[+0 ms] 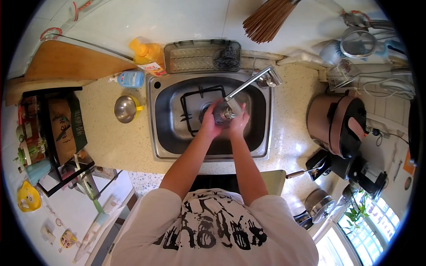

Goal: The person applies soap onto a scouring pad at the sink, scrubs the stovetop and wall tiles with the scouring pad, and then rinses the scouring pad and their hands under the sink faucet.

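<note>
Over the sink [171, 144], beneath the spout of the faucet [248, 83], both my hands are wrapped around a see-through, rounded glass-like vessel [220, 116]. My left hand [211, 124] grips its left side, and my right hand [240, 122] closes on its right side near the spout's end. Water seems to splash on the vessel; its exact kind is hard to make out. A black stove grate [183, 104] lies in the basin, left of and behind my hands, partly hidden by them.
Behind the sink stand a drain rack [191, 60] with a dark scouring pad [226, 59] and a yellow soap bottle [150, 55]. Left are a blue bottle [131, 79] and a metal bowl [125, 109]. A rice cooker [326, 117] stands right, near a cutting board [276, 181].
</note>
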Demonstrator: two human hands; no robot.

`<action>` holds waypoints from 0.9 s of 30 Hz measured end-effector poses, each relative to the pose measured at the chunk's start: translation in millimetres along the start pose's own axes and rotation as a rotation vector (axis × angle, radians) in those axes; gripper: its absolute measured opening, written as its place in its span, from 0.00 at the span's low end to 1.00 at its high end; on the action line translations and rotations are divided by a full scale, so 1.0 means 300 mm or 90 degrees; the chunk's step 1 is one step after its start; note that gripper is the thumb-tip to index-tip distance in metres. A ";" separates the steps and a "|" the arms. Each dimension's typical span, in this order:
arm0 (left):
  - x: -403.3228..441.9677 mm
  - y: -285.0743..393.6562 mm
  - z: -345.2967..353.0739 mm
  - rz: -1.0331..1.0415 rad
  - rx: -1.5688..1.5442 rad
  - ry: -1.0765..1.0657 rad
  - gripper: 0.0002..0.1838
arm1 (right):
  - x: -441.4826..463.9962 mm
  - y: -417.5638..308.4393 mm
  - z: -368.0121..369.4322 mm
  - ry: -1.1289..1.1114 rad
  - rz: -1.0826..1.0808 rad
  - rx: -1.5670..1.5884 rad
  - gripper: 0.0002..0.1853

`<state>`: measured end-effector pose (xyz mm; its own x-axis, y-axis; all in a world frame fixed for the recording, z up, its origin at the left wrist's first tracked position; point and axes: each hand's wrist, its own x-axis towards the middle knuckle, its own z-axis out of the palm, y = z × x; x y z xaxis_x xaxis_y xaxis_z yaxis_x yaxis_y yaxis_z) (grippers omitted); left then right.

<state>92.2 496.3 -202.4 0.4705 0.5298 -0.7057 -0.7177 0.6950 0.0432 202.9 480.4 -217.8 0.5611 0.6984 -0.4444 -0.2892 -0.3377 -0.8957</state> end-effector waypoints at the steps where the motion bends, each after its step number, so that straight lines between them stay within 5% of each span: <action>1: -0.012 0.008 0.023 0.012 0.008 0.034 0.22 | 0.030 0.019 -0.020 -0.017 -0.023 -0.009 0.29; 3: -0.023 0.025 0.059 0.037 0.024 0.104 0.20 | 0.111 0.044 -0.051 -0.051 -0.068 -0.026 0.26; 7: 0.046 0.023 -0.006 0.122 0.040 0.033 0.17 | 0.193 -0.121 -0.030 -0.146 -0.209 -0.212 0.21; 9: 0.092 0.012 -0.062 0.144 0.058 -0.005 0.18 | 0.223 -0.208 -0.011 -0.184 -0.175 -0.350 0.23; 12: 0.060 0.001 -0.016 0.117 0.114 0.058 0.19 | 0.264 -0.309 0.020 -0.188 -0.213 -0.577 0.35; 17: -0.019 0.008 -0.030 0.080 0.102 -0.060 0.28 | 0.325 -0.344 0.028 -0.188 -0.244 -0.725 0.48; 21: -0.118 0.024 0.000 0.066 0.106 -0.082 0.35 | 0.287 -0.440 0.053 -0.137 -0.226 -0.714 0.48; 27: -0.129 0.041 -0.114 0.116 0.194 0.029 0.29 | 0.289 -0.306 -0.036 -0.233 -0.157 -0.312 0.36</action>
<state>47.6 467.9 -198.7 0.3202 0.6408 -0.6977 -0.5986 0.7077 0.3753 286.5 565.1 -174.3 0.2409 0.9321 -0.2705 0.2485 -0.3287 -0.9112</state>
